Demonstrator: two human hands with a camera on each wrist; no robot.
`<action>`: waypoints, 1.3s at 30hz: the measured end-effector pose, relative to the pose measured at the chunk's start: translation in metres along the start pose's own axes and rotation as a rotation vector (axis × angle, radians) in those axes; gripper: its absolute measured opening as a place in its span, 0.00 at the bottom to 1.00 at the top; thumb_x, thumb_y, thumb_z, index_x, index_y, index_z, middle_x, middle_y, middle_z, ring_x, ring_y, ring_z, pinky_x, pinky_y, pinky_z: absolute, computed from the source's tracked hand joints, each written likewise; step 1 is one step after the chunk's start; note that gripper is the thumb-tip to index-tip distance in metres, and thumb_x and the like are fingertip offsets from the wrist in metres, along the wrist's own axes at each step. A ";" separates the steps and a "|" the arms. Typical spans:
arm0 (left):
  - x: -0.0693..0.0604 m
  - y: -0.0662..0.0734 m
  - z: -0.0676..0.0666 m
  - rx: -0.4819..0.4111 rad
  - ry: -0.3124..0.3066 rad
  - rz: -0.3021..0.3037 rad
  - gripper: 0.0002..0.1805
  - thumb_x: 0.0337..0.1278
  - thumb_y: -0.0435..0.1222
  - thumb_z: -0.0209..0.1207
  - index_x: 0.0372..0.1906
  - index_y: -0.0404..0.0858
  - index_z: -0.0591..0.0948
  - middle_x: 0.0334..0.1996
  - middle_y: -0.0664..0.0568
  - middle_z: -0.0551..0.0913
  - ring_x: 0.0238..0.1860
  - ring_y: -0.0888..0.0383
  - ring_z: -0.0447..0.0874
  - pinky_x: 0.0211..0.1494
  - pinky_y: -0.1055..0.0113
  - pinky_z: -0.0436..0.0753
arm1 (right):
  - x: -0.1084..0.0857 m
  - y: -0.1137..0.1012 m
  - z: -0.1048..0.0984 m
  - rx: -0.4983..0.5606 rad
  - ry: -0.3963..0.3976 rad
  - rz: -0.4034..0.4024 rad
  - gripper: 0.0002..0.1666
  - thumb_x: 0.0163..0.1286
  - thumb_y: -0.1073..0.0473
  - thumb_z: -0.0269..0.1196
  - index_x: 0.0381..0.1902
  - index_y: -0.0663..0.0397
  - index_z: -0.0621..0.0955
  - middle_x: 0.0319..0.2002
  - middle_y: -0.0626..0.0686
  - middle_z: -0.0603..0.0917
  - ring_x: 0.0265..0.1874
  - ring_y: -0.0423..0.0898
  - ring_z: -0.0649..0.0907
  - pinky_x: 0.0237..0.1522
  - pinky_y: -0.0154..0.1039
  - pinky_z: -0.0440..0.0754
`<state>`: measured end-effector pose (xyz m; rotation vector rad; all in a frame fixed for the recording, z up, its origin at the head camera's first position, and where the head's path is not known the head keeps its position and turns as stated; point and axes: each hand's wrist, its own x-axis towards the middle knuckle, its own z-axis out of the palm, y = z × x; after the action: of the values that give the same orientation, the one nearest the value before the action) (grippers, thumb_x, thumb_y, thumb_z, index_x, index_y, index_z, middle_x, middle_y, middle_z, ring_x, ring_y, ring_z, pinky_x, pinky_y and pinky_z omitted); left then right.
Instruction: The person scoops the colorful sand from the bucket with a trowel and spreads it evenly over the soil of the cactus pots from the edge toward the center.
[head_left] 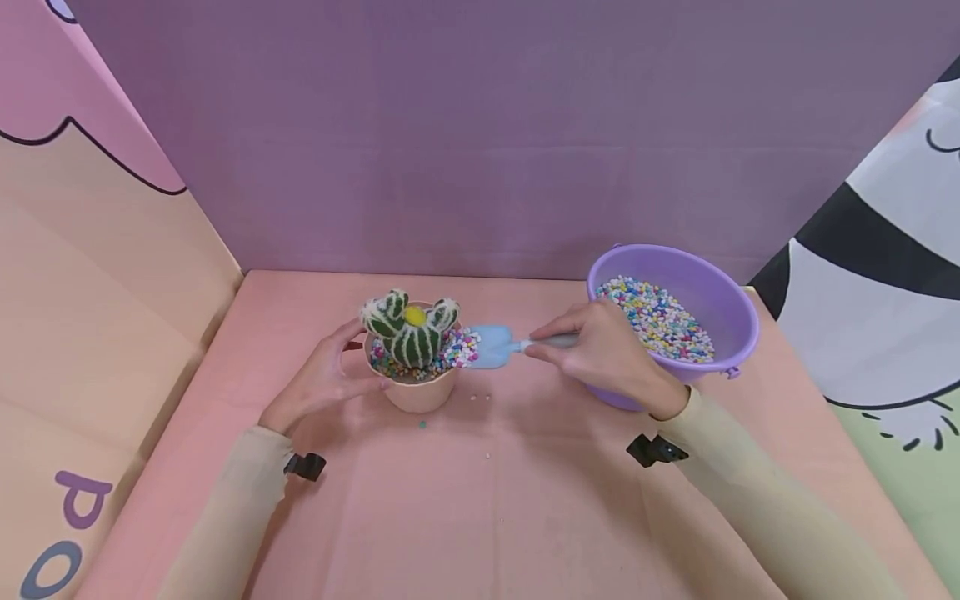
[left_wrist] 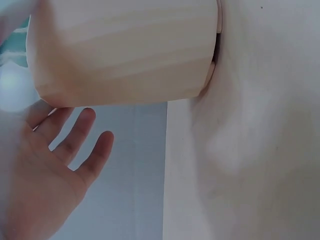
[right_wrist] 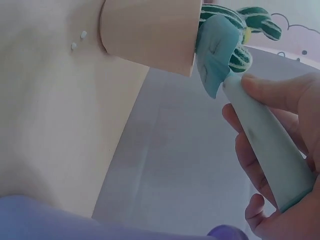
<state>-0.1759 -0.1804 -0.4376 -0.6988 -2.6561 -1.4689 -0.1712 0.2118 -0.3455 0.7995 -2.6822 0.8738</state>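
A toy cactus (head_left: 415,343) with a yellow flower stands in a pale peach flowerpot (head_left: 422,393), among small multicoloured pellets (head_left: 455,345). Around the pot's left side, my left hand (head_left: 324,377) holds it between thumb and forefinger; the other fingers (left_wrist: 102,150) spread loosely in the left wrist view. My right hand (head_left: 609,350) grips the handle of a light blue toy shovel (head_left: 492,347). The shovel's blade tip is at the pot's right rim, with pellets at its end. In the right wrist view the blade (right_wrist: 216,50) is tilted against the rim and partly covers the cactus.
Right of the pot stands a purple bucket (head_left: 716,304) holding many coloured pellets (head_left: 660,317), partly behind my right hand. A few stray pellets (head_left: 480,397) lie on the pink tabletop (head_left: 420,517). A purple backdrop (head_left: 480,142) rises behind, with printed panels on both sides.
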 end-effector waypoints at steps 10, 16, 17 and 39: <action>-0.004 0.006 0.006 0.116 0.091 0.005 0.50 0.48 0.43 0.82 0.78 0.45 0.72 0.68 0.47 0.80 0.66 0.47 0.74 0.70 0.39 0.77 | 0.006 -0.009 0.003 -0.080 0.038 -0.115 0.07 0.58 0.55 0.81 0.35 0.48 0.96 0.30 0.45 0.94 0.29 0.43 0.90 0.35 0.37 0.76; -0.007 0.011 0.010 0.201 0.168 0.001 0.50 0.43 0.47 0.84 0.75 0.44 0.75 0.62 0.48 0.83 0.60 0.47 0.75 0.61 0.42 0.78 | 0.009 -0.014 0.004 -0.148 0.061 -0.165 0.07 0.57 0.55 0.81 0.34 0.48 0.96 0.29 0.45 0.94 0.26 0.45 0.87 0.39 0.43 0.74; -0.007 0.013 0.010 0.213 0.179 -0.003 0.51 0.42 0.48 0.84 0.75 0.44 0.75 0.62 0.48 0.83 0.59 0.47 0.75 0.59 0.44 0.78 | 0.010 -0.015 0.004 -0.154 0.060 -0.160 0.07 0.57 0.55 0.81 0.34 0.47 0.96 0.29 0.45 0.94 0.27 0.46 0.87 0.40 0.43 0.74; 0.006 0.013 -0.003 0.122 -0.024 -0.036 0.56 0.44 0.45 0.83 0.81 0.45 0.68 0.77 0.45 0.70 0.73 0.43 0.68 0.74 0.37 0.73 | 0.015 -0.024 -0.001 -0.176 0.009 -0.125 0.07 0.57 0.54 0.81 0.34 0.47 0.96 0.29 0.44 0.94 0.25 0.45 0.88 0.37 0.41 0.73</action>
<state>-0.1766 -0.1747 -0.4241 -0.6671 -2.7618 -1.3005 -0.1706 0.1897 -0.3280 0.9077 -2.6230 0.6012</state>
